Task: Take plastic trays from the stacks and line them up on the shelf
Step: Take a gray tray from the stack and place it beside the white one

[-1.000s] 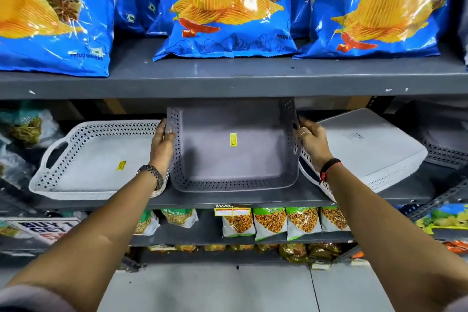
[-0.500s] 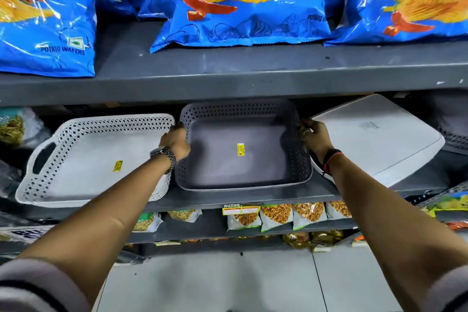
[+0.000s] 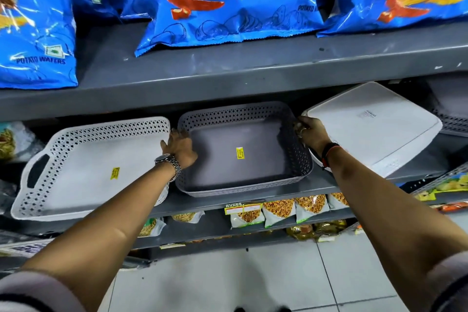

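Observation:
A grey perforated tray [image 3: 255, 149] with a yellow sticker lies flat on the middle shelf [image 3: 316, 190], on top of a short stack of like trays. My left hand [image 3: 181, 148] holds its left wall and my right hand [image 3: 310, 133] grips its right rim. To the left sits a white perforated tray [image 3: 91, 167] with a cut-out handle and a yellow sticker. On the right a white tray [image 3: 374, 129] lies upside down and tilted, behind my right hand.
Blue bags of potato wafers [image 3: 228, 0] fill the upper shelf [image 3: 253, 68], which overhangs the trays. Small snack packets [image 3: 278, 210] hang under the middle shelf. More grey perforated trays [image 3: 450, 121] show at the far right. White floor tiles [image 3: 228, 281] lie below.
The grey tray has gone from tipped up on its edge to lying flat on the shelf, with both hands staying on its sides. The view has moved closer and lower.

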`<state>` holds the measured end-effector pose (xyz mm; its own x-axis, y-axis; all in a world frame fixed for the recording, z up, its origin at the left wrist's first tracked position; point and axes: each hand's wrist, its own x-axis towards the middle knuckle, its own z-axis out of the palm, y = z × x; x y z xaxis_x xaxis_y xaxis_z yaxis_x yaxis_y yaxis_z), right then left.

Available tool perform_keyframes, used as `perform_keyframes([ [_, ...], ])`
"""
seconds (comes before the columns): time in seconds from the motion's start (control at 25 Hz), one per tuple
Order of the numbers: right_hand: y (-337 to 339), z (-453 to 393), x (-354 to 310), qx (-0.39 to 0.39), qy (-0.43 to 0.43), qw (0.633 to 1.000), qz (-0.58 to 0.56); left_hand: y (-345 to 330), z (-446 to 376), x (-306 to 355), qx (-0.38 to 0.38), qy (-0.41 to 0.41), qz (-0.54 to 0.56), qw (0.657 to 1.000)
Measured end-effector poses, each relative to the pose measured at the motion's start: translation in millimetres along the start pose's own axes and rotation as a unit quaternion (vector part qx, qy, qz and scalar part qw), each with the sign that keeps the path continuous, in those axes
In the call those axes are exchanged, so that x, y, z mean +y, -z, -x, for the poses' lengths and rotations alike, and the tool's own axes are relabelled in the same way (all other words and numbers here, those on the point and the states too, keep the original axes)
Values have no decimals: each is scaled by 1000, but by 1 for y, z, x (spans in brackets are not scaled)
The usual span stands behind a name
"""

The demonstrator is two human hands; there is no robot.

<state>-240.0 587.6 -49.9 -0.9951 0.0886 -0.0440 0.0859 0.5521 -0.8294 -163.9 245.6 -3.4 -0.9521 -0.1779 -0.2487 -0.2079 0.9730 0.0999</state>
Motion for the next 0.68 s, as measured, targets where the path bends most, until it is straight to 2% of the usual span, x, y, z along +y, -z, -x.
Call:
perform_keyframes([
  [0.08, 2, 2, -3, -15, 16, 1000, 10, -3, 1, 1, 1, 1, -3, 1000],
  [0.2, 15, 8, -10, -12, 31, 999, -40, -7, 9, 9, 18, 25, -1, 1000],
  [0.32, 49, 7, -13, 19, 41, 996, -77, -4, 18, 29, 32, 49, -10, 998],
  [0.44, 102, -4, 1, 34, 57, 990, -122, 0, 24, 61, 85, 48, 31, 995],
  [0.52, 147, -10, 16, 47, 62, 991, -110, -6, 33, 98, 135, 16, 120, 983],
  [0.6, 193, -14, 38, 65, 45, 992, -95, -14, 50, 148, 189, -60, 224, 954],
  [0.68, 232, -14, 62, 117, 25, 992, -37, -20, 71, 197, 190, -152, 272, 931],
])
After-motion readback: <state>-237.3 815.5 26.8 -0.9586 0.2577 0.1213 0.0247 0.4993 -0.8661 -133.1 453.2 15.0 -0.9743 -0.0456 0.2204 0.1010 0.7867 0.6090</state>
